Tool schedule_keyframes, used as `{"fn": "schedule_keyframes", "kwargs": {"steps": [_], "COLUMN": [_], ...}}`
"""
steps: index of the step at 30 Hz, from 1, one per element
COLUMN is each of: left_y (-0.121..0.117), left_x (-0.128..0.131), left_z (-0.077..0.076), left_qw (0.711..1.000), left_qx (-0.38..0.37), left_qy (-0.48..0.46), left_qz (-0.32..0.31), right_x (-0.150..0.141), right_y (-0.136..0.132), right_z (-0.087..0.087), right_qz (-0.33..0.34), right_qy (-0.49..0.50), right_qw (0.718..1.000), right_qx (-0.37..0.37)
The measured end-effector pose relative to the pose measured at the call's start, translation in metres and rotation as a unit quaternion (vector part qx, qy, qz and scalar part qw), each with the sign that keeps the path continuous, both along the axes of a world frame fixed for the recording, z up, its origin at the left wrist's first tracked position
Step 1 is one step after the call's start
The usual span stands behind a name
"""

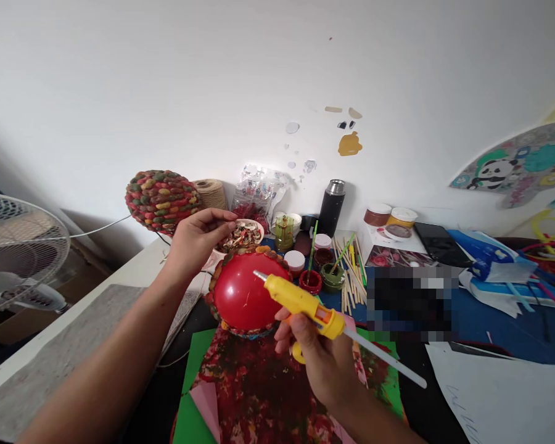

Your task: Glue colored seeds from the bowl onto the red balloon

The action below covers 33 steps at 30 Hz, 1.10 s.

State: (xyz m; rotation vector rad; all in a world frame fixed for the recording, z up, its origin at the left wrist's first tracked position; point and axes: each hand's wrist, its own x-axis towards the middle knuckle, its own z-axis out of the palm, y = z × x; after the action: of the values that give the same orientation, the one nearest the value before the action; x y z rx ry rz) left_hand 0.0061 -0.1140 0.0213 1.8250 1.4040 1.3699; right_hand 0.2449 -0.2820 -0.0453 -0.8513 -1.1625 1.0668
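My right hand (326,364) is wrapped round a yellow glue gun (303,299), with a long pale glue stick (388,357) sticking out of its back. The metal nozzle points left, over a red balloon (243,290). Small painted shell-like pieces (216,277) in brown, red and green ring the balloon's edge. My left hand (198,240) is raised beside a bowl (260,231) of similar loose pieces, thumb and fingers pinched together. Whatever they may hold is too small to make out. Beneath the balloon lies a paint-stained sheet (268,382) over green paper (197,370).
A finished-looking ball of coloured pieces (161,200) stands by a twine spool (211,194) at the back left. Paint jars (309,282), wooden sticks (350,280) and a black flask (332,208) line the back. A fan (23,246) is at left, white papers (504,394) at right.
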Motion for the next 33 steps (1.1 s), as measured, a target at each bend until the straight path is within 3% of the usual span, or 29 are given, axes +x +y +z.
{"fn": "schedule_keyframes", "kwargs": {"steps": [5, 9, 13, 20, 33], "left_y": [-0.064, -0.089, -0.1, -0.119, -0.124], "left_x": [0.04, 0.072, 0.095, 0.119, 0.112], "left_z": [0.025, 0.026, 0.019, 0.013, -0.009], "left_qw": [0.994, 0.987, 0.974, 0.927, 0.919], "left_qx": [0.017, 0.036, -0.001, -0.101, -0.115], "left_qy": [-0.056, -0.054, -0.119, -0.221, -0.274], "left_qz": [-0.091, -0.15, -0.191, -0.285, -0.258], "right_x": [0.005, 0.011, 0.018, 0.024, 0.021], "right_y": [0.012, 0.019, 0.021, 0.021, 0.019], "right_z": [0.011, 0.019, 0.023, 0.026, 0.026], "right_qz": [-0.048, -0.07, -0.086, -0.146, -0.154], "right_qy": [0.078, 0.104, 0.09, 0.054, 0.047], "right_qw": [0.993, 0.989, 0.99, 0.988, 0.987], "right_qx": [-0.072, -0.082, -0.063, -0.004, 0.001]}}
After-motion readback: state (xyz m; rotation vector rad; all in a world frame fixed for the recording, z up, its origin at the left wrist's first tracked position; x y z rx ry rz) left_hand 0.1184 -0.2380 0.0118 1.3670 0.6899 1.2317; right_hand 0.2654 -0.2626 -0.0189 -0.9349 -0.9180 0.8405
